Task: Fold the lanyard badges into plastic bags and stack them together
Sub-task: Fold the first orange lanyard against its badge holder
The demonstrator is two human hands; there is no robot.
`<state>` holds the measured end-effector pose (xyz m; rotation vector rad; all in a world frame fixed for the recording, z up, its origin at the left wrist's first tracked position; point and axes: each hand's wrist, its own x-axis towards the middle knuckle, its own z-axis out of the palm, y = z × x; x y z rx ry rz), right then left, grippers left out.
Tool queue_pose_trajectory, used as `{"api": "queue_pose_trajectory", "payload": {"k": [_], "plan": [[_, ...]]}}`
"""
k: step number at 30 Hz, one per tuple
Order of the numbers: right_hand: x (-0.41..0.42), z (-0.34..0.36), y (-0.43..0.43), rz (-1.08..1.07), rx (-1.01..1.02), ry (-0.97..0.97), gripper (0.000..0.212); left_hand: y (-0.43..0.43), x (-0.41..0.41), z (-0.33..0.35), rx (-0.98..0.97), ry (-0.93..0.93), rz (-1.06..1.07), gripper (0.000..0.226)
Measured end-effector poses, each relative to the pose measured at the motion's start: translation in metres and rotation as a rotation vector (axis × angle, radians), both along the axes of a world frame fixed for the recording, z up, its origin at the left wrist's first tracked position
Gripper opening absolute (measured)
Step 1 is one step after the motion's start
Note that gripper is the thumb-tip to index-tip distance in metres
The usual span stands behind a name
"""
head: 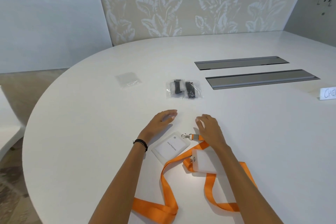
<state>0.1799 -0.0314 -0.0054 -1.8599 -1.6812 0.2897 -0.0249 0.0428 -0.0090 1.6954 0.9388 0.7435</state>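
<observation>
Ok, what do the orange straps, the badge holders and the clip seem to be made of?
Straps: woven fabric, likely polyester or nylon. They are flat ribbons with a soft sheen and fold limply.
Holders: frosted, translucent plastic, probably soft. The name card shows through one.
Clip: shiny silvery metal, going by its bright glints.

Bright, even light; soft shadows; wide-angle bending toward edges.

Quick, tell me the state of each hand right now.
Left hand: open, holding nothing.
Right hand: open, holding nothing.
</observation>
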Motion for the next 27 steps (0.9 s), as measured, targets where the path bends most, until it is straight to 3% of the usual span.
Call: {"api": "queue_pose_trajectory", "payload": {"k": [4, 8, 11, 19, 27], "plan": [[-0.005, 0.0, -0.013, 0.095, -0.024, 0.022, 0.032, -0.008, -0.001, 0.001, 0.052, 0.026, 0.019, 0.031], [-0.011, 0.003, -0.026, 0.213, -0.027, 0.312, 0.031, -0.015, -0.001, 0.002, 0.068, 0.045, 0.038, 0.028], [-0.011, 0.005, -0.029, 0.262, -0.016, 0.369, 0.029, -0.017, -0.001, 0.004, 0.086, 0.062, 0.043, 0.027], [-0.013, -0.004, -0.026, 0.379, -0.098, 0.11, 0.06, -0.017, 0.0, 0.002, 0.083, 0.075, 0.047, 0.026], [-0.015, 0.002, -0.022, 0.516, -0.156, -0.014, 0.066, -0.014, 0.0, 0.0, 0.106, 0.06, 0.044, 0.024]]}}
